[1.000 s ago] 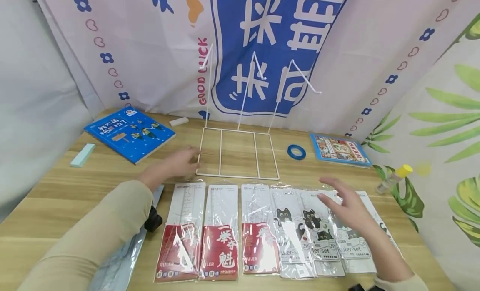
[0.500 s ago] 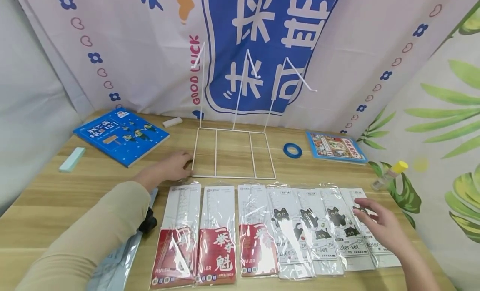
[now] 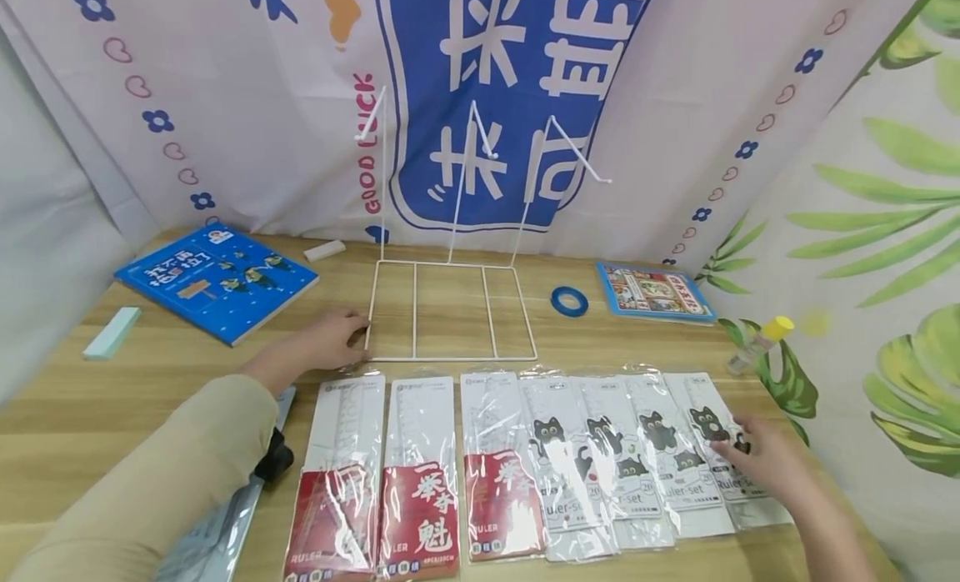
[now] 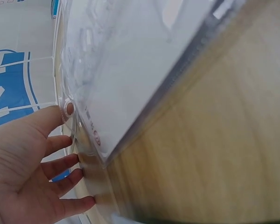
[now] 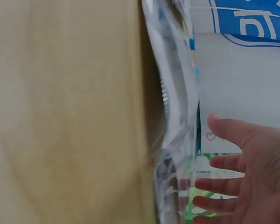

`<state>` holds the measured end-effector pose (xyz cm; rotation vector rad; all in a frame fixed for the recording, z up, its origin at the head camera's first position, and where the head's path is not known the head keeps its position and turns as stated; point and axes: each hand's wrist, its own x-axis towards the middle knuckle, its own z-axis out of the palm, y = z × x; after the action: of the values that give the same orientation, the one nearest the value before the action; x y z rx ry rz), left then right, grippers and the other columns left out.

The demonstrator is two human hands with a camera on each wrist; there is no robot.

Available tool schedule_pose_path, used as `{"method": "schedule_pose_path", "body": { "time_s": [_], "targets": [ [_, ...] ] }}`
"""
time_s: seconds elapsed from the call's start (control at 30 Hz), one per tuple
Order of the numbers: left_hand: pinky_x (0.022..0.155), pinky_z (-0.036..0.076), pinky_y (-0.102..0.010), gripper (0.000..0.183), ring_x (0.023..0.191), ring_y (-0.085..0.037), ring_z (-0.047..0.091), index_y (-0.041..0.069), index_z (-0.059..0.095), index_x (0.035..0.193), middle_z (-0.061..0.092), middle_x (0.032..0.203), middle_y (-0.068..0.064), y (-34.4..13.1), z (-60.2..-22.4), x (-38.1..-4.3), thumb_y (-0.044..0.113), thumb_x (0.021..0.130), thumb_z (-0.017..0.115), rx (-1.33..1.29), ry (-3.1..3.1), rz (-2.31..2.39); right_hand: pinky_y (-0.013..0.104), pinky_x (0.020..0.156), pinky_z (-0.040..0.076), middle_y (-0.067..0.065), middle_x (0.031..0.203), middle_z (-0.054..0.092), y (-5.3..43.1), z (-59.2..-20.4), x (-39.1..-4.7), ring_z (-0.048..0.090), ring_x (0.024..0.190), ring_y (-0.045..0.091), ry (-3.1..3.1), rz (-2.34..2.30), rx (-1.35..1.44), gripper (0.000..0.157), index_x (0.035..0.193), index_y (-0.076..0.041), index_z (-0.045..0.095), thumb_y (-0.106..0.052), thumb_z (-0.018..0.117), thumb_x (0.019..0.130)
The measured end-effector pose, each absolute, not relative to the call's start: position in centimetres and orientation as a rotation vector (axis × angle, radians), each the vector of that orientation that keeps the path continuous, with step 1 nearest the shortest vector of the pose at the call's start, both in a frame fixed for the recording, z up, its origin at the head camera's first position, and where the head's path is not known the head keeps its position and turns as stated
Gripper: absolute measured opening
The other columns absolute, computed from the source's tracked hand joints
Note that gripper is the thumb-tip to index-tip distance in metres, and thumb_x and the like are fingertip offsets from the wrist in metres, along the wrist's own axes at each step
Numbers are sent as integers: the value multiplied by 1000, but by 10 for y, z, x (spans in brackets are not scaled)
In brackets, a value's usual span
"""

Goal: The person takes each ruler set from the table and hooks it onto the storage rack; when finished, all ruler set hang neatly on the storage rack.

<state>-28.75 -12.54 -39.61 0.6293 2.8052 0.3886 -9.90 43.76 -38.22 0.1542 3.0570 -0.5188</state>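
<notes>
My left hand [image 3: 330,340] is at the front left corner of a white wire rack [image 3: 450,358], fingertips right at its side bar. In the left wrist view its fingers are spread and fairly straight, with the thumb by the hanging hole of a clear-wrapped ruler pack [image 4: 144,56]. Three red-and-white ruler packs [image 3: 420,515] lie in a row before the rack. Several ruler sets with black cats [image 3: 660,432] continue the row to the right. Over the rightmost set [image 3: 705,398] is my right hand [image 3: 765,457], its fingers extended in the right wrist view [image 5: 261,168].
Three hooked arms [image 3: 577,148] rise at the rack's back. A blue book [image 3: 225,273], a white block [image 3: 324,250] and a pale green box [image 3: 112,332] lie left. Blue tape [image 3: 569,302], a comic-style booklet [image 3: 652,292] and a yellow-capped tube [image 3: 759,344] are right. Another pack [image 3: 202,540] lies under my left forearm.
My left hand, blurred in motion earlier, has settled at the rack's corner. The right hand has moved right across the cat ruler sets to the last one. The head view has shifted slightly.
</notes>
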Motion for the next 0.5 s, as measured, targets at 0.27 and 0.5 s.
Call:
{"method": "schedule_pose_path", "body": {
  "time_s": [0.27, 0.5],
  "targets": [
    [98, 30, -54, 58, 118, -45, 35, -4, 47, 126, 38, 128, -31, -128, -394, -281, 31, 82, 65, 626, 2808, 378, 65, 88, 28, 46, 123, 27, 441, -395, -99, 28, 110, 60, 2920, -590, 335, 97, 131, 19, 17, -43, 68, 75],
    [97, 31, -54, 60, 118, -45, 36, -4, 49, 124, 39, 127, -31, -125, -391, -286, 34, 81, 66, 652, 2823, 359, 61, 80, 38, 45, 110, 39, 457, -390, -104, 45, 96, 54, 2953, -646, 359, 88, 131, 20, 16, -29, 68, 78]
  ]
}}
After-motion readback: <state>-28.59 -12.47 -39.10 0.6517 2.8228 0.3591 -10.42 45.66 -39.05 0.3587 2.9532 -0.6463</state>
